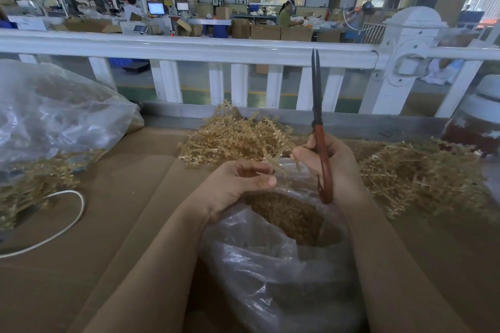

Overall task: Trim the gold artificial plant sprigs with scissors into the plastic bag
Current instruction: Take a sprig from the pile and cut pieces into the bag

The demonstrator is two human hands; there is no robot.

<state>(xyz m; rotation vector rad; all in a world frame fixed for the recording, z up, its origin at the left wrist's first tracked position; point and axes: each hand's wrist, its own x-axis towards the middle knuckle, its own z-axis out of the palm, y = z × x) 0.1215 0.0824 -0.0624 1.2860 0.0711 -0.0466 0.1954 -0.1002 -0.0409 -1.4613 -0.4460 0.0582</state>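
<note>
Frame centre: left hand (238, 184) pinches a gold sprig (273, 162) over the plastic bag (270, 265); right hand (332, 167) grips scissors (319, 130) (blades together, pointing up).

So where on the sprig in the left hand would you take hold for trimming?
Hold the gold sprig by its bare stem end, coming from the left, as the left hand does. The branching tips then project right toward the scissors, above the open plastic bag.

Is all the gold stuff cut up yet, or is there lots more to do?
Some is done: the plastic bag already holds gold trimmings. Right now the left hand pinches one sprig over it, while the right hand holds the scissors pointing up. Two piles are left.
</note>
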